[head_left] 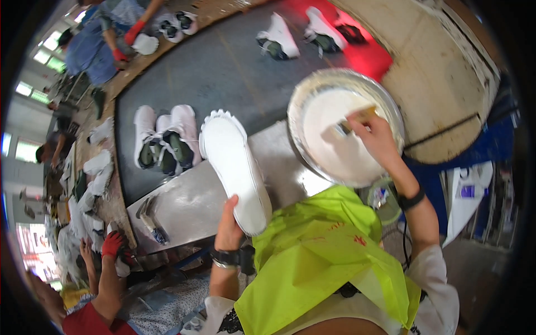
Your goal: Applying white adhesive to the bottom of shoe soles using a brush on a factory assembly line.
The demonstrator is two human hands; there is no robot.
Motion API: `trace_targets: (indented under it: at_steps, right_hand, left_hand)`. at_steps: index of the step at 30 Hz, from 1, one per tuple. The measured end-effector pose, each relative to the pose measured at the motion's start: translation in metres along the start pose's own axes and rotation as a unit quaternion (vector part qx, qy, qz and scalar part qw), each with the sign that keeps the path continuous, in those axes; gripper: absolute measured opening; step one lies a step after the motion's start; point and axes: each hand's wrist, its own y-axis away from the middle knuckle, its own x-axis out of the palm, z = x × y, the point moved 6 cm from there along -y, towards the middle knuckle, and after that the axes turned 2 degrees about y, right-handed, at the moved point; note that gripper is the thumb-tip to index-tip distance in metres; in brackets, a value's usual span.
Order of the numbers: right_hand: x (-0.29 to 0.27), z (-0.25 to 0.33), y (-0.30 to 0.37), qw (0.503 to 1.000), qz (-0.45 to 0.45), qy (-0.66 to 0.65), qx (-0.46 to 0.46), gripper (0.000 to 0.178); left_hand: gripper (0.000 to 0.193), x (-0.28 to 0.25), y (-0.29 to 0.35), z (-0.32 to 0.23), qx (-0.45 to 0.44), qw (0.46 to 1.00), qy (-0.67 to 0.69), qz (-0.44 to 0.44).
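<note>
My left hand [229,226] grips a white shoe [233,167] by its heel end, the pale flat sole turned up toward me. Over a wide metal basin [296,131], my right hand [373,135] is closed round the wooden handle of a brush [341,129]. The brush's bristles are at the surface of the white liquid [329,159] in the basin; motion blur hides whether they dip in. Streaks of white coat the basin's inner wall.
Several white shoes [182,131] stand on the dark conveyor belt [223,72], which glows red at its far right. A steel ledge [187,215] borders it, with a dark-handled tool [152,223] on top. At left, co-workers in red gloves [112,244] handle shoes.
</note>
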Motion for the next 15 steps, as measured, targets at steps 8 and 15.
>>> trace_targets:
  at_steps: [8, 15]
  right_hand:
    - [0.052, -0.031, -0.031, 0.955, 0.04, 0.289, 0.057, 0.02]
    - [0.051, -0.038, -0.03, 0.934, 0.195, 0.295, 0.048, 0.024]
  left_hand:
    - [0.067, -0.015, 0.036, 0.081, -0.123, 0.99, -0.002, 0.069]
    - [0.07, 0.0, 0.041, 0.071, -0.122, 0.979, -0.107, 0.125]
